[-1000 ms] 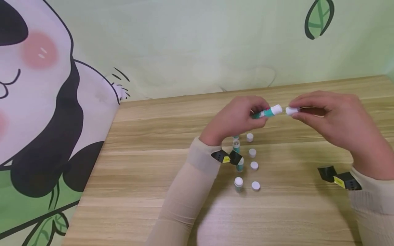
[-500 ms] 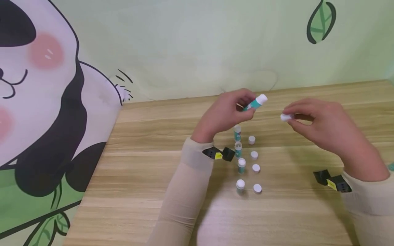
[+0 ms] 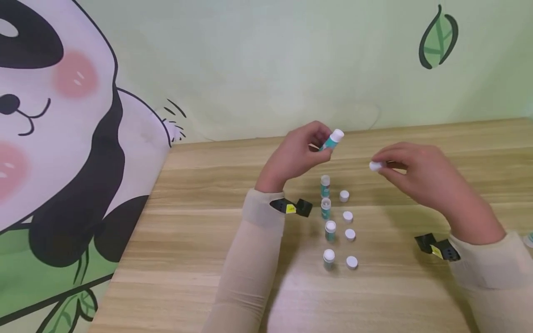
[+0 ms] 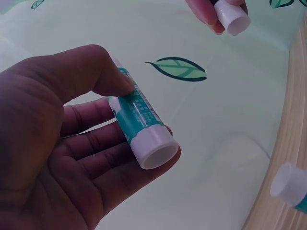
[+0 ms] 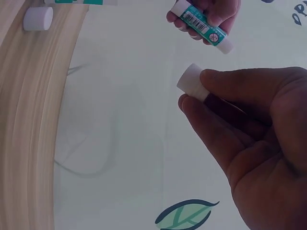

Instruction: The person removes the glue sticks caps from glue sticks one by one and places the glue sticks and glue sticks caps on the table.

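Observation:
My left hand (image 3: 291,155) grips a teal and white glue stick (image 4: 139,115) around its body, above the table's far part. In the left wrist view the glue stick's white end faces the camera, uncapped and hollow at the rim. To the right, my right hand (image 3: 429,178) pinches a small white cap (image 5: 193,82) between thumb and fingers, apart from the glue stick. Below and between the hands, several uncapped glue sticks (image 3: 330,231) stand upright in a column. Beside them on the right lies a matching column of white caps (image 3: 350,235).
The wooden table (image 3: 200,240) backs onto a pale green wall covering (image 3: 266,69) with a painted panda (image 3: 75,138). Partly cut off at the right edge is another teal and white item (image 3: 529,239) near my right sleeve.
Both hands have shifted left, and the gap between glue stick and cap has widened. The left hand has tilted its glue stick more upward. The standing sticks have come into fuller view.

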